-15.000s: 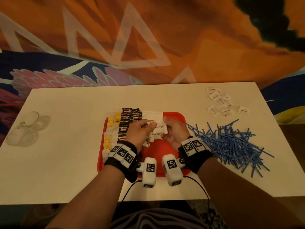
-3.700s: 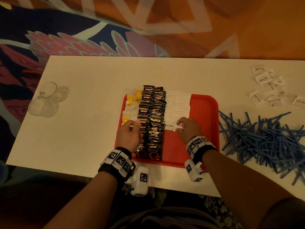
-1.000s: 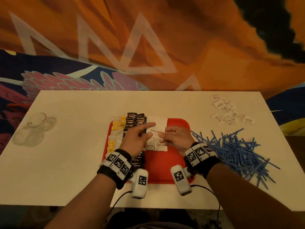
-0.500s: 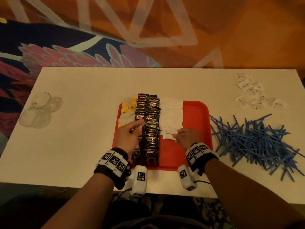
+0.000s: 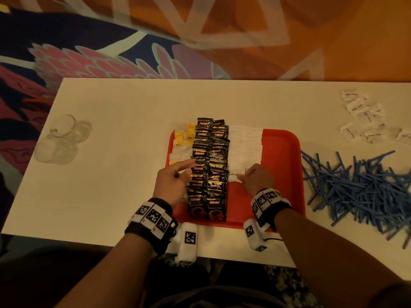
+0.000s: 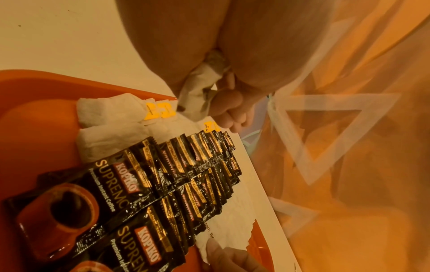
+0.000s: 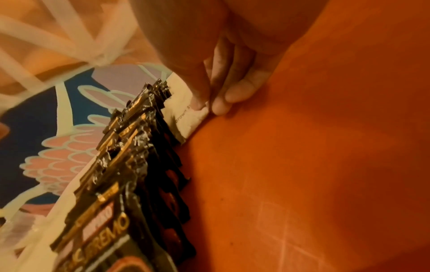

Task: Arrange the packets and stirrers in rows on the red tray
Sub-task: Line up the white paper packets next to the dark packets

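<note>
Hands low centre of head view: right hand (image 5: 258, 180) pinches a white sugar packet (image 7: 190, 117) at the near end of its row on the red tray (image 5: 287, 174). Left hand (image 5: 172, 184) holds crumpled white packets (image 6: 197, 95), visible only in left wrist view. Risk, judged: a nudge disturbs the shingled coffee packets (image 5: 210, 165). Stirrers (image 5: 360, 187) heaped right on the surface (image 5: 111, 174), untouched.

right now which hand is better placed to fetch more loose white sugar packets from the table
Right. The loose white sugar packets lie at the table's far right corner, on the same side as the right hand, which pinches a white packet at the row's end. The left hand holds white packets beyond the black coffee sachets.
</note>
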Action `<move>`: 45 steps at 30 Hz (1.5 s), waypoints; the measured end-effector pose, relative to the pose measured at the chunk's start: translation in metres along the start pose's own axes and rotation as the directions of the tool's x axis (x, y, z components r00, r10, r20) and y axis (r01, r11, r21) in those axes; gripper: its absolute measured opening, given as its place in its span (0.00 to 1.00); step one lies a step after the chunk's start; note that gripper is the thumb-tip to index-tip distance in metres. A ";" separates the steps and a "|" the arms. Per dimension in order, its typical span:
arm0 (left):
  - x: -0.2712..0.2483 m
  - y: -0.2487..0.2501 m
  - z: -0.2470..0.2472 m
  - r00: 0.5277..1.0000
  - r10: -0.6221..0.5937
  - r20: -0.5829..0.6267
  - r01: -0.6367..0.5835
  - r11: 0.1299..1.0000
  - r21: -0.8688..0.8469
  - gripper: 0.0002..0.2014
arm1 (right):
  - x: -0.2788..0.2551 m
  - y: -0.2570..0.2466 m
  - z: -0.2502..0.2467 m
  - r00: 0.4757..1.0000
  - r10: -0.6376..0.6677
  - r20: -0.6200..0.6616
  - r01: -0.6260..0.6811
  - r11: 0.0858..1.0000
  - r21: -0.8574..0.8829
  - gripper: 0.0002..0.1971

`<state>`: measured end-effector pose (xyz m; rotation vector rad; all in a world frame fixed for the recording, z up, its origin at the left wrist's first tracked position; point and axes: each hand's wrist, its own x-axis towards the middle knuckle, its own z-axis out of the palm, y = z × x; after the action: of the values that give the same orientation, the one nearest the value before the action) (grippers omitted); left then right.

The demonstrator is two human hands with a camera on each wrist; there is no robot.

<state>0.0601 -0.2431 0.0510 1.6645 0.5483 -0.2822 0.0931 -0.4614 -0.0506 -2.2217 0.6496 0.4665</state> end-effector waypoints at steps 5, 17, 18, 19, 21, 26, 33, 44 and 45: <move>0.006 0.000 0.003 0.999 0.028 -0.024 -0.028 1.000 0.005 0.18 | -0.003 -0.006 -0.004 0.984 -0.178 0.010 0.178 0.982 -0.065 0.12; 0.008 0.006 0.018 0.992 -0.121 -0.021 0.114 0.971 -0.211 0.09 | -0.015 -0.017 -0.013 0.905 -0.380 0.189 0.410 0.899 -0.156 0.08; 0.008 0.009 0.022 0.989 -0.150 -0.010 0.141 0.949 -0.282 0.10 | -0.019 -0.021 -0.019 0.905 -0.390 0.169 0.411 0.904 -0.116 0.07; 0.008 0.014 0.027 0.985 -0.170 0.003 0.161 0.926 -0.342 0.11 | -0.025 -0.027 -0.026 0.905 -0.399 0.150 0.411 0.910 -0.058 0.06; 0.007 0.024 0.037 0.983 -0.178 0.039 0.178 0.896 -0.406 0.13 | -0.039 -0.040 -0.040 0.891 -0.440 0.113 0.434 0.898 0.071 0.05; -0.002 0.053 0.063 0.986 -0.122 0.112 0.158 0.892 -0.424 0.20 | -0.072 -0.068 -0.079 0.802 -0.590 0.096 0.540 0.784 0.305 0.10; -0.022 0.086 0.098 0.976 0.042 0.213 0.071 0.865 -0.496 0.22 | -0.077 -0.080 -0.118 0.896 -0.410 0.170 0.322 0.864 0.387 0.10; -0.045 0.093 0.126 0.992 0.028 0.122 0.027 0.904 -0.426 0.04 | -0.060 -0.068 -0.165 0.946 -0.312 0.085 0.212 0.796 0.566 0.04; -0.046 0.093 0.127 0.995 0.039 0.092 0.003 0.910 -0.415 0.04 | -0.061 -0.067 -0.168 0.946 -0.306 0.108 0.185 0.783 0.594 0.04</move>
<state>0.0833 -0.3847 0.1310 1.2343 0.4796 -0.2144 0.1043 -0.5305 0.1269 -1.6163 0.3208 0.2968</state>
